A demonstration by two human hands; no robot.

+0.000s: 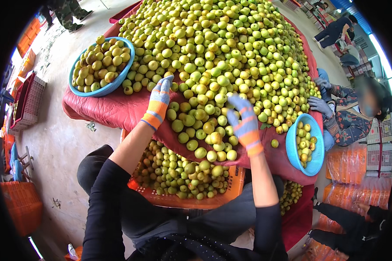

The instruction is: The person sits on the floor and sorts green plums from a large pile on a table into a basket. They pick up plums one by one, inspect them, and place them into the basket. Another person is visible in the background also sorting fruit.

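Note:
A large heap of round green-yellow fruit, which look like jujubes [215, 58], covers a red quilted cloth [107, 111] before me. My left hand [160, 101], in a grey and orange striped glove, rests at the heap's near left edge with fingers held together; its palm side is hidden. Over the near fruit, my right hand [246, 125] is blurred, thumb and fingers apart, with nothing plainly held. Between both hands a looser spread of jujubes reaches the cloth's near edge. Below that edge, between my knees, stands an orange plastic crate [183, 202] filled with similar fruit.
Blue plastic baskets of fruit stand on the cloth, one at left [127, 70] and one at right [289, 143]. A co-worker's gloved hands [320, 106] touch the heap's right side. Orange crates [346, 163] are stacked at right; a red-and-white crate [31, 98] sits at left.

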